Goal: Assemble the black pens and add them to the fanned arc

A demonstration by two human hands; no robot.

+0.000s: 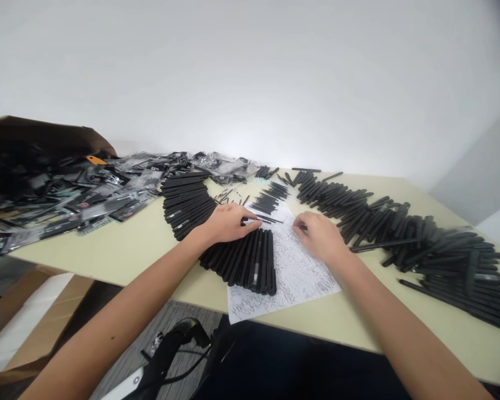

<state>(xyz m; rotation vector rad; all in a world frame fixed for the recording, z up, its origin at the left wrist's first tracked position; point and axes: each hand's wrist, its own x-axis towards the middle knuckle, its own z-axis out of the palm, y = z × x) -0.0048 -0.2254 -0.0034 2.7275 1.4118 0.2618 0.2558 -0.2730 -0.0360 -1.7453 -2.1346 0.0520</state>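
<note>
My left hand (229, 223) rests over a fanned row of black pens (241, 261), its fingertips closed on a thin black refill (250, 221). My right hand (320, 237) sits on a sheet of scribbled white paper (294, 272), pinching a small black piece (303, 227). Beyond the paper lie short rows of thin black refills (269, 200). A second fan of black pens (185, 203) curves behind my left hand. A long, heaped band of black pens (420, 250) runs off to the right.
A cardboard box (37, 133) lies tipped at the far left of the cream table (108, 250), beside a spilled heap of pens in plastic packets (108, 189). A white wall stands behind the table. Below the front edge are a dark chair back (175, 347) and flattened cardboard (33, 316).
</note>
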